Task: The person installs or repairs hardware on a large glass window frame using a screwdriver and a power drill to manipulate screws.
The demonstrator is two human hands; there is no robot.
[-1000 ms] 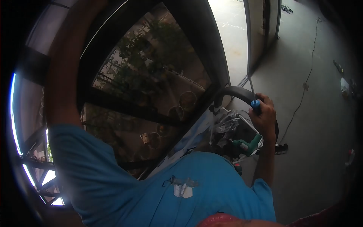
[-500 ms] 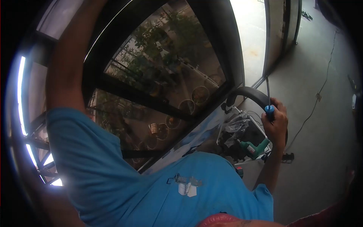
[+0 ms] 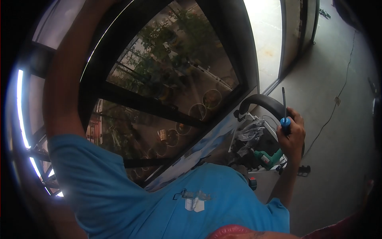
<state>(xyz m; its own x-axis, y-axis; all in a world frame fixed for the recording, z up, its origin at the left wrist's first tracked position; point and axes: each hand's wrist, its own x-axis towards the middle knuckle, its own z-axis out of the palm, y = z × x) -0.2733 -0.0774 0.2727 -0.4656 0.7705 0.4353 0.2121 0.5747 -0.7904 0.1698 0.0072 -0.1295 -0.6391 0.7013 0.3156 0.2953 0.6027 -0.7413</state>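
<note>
My right hand point(image 3: 293, 133) is closed around a screwdriver point(image 3: 285, 122) with a blue handle; its dark shaft points upward. The same hand lies against a thick black curved bar point(image 3: 262, 98), and whether the fingers also wrap the bar is partly hidden. Below the bar, a green power drill point(image 3: 269, 158) lies among crumpled clear plastic point(image 3: 251, 133) in a white-framed tray point(image 3: 272, 130). My left arm point(image 3: 65, 87) reaches up along a dark-framed window, and its hand is beyond the top edge of the view.
The dark window frame point(image 3: 155, 108) holds glass, with plants and round pots visible through it. A bright doorway point(image 3: 264, 44) stands beyond. Across the grey floor point(image 3: 330, 159) runs a thin cable point(image 3: 346, 75) with a small box-like piece point(image 3: 337, 101) on it.
The view has shifted slightly. The screwdriver's shaft now shows more separately above the bar, while my right hand stays at the bar. My left arm remains raised.
</note>
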